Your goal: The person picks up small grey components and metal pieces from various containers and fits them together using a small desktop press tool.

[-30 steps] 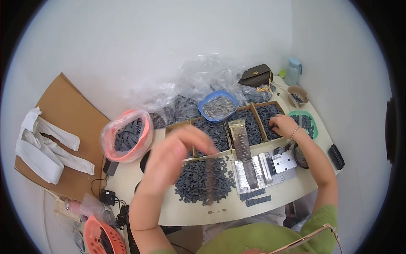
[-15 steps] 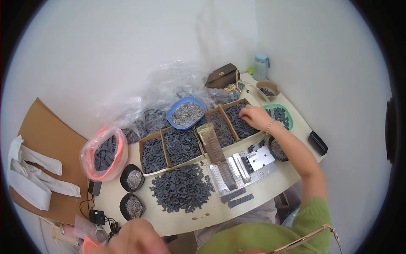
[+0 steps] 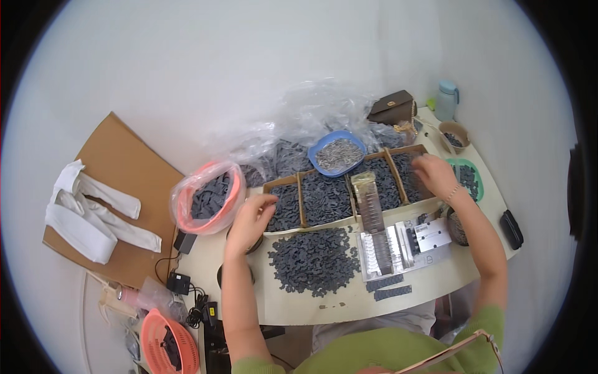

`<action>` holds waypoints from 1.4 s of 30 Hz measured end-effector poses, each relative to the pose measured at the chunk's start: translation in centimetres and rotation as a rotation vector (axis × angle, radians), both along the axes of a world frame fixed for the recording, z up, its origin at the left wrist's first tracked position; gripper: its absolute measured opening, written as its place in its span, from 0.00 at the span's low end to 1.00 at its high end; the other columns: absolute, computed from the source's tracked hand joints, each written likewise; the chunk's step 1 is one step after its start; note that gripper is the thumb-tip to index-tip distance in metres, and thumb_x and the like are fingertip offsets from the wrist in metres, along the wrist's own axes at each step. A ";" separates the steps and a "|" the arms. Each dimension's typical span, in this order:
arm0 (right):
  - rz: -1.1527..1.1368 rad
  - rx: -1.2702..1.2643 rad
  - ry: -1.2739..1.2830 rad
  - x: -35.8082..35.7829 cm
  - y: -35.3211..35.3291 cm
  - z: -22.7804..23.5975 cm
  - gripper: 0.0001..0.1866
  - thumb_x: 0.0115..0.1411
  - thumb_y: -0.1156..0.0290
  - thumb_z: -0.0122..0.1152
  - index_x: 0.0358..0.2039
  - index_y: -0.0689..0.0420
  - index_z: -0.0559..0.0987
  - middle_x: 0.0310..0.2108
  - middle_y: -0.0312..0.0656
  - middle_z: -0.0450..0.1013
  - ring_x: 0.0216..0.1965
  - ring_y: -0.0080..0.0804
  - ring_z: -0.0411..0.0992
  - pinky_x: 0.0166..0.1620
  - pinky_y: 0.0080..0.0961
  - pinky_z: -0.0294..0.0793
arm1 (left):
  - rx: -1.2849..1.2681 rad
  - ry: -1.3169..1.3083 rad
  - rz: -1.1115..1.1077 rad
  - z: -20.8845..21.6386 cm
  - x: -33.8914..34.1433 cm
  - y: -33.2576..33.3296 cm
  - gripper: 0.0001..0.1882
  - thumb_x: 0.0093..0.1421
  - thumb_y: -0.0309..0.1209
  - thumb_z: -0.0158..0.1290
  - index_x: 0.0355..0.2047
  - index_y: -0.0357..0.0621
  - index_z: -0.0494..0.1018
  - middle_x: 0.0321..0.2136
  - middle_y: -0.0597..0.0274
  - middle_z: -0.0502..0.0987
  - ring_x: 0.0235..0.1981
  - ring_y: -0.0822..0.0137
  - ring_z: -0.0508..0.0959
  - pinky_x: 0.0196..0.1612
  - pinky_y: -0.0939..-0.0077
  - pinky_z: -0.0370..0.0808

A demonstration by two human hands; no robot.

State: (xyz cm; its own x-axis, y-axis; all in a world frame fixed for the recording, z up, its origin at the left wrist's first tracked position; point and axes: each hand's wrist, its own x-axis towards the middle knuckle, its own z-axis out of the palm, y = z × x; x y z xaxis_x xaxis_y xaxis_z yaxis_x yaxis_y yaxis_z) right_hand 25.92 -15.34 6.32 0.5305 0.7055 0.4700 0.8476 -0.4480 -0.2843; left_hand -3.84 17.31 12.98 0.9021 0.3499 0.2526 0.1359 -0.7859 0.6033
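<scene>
I had the left hand (image 3: 251,224) at the leftmost compartment of the divided brown cardboard tray (image 3: 301,202), its fingers curled near the small dark-grey pieces (image 3: 285,212) inside; whether it gripped any, I couldn't tell. The right hand (image 3: 440,177) was bent narrow over the rightmost compartment, its grip equally unclear to me. A loose dark-grey heap (image 3: 314,260) lay on the cream-white worktop (image 3: 280,309), just left of the silver metal fixture (image 3: 433,235).

Diffuse, bright lighting; glare on clear plastic (image 3: 314,107) behind the blue bowl (image 3: 336,134); fisheye curvature and blackened corners around.
</scene>
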 end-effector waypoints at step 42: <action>0.362 0.524 1.404 -11.0 -6.4 -0.4 0.12 0.56 0.71 0.64 0.39 0.60 0.76 0.30 0.35 0.74 0.30 0.19 0.70 0.34 0.15 0.69 | 0.016 -0.213 0.114 -7.4 4.8 -1.3 0.07 0.55 0.21 0.53 0.35 0.38 0.72 0.29 0.49 0.76 0.31 0.51 0.77 0.36 0.64 0.73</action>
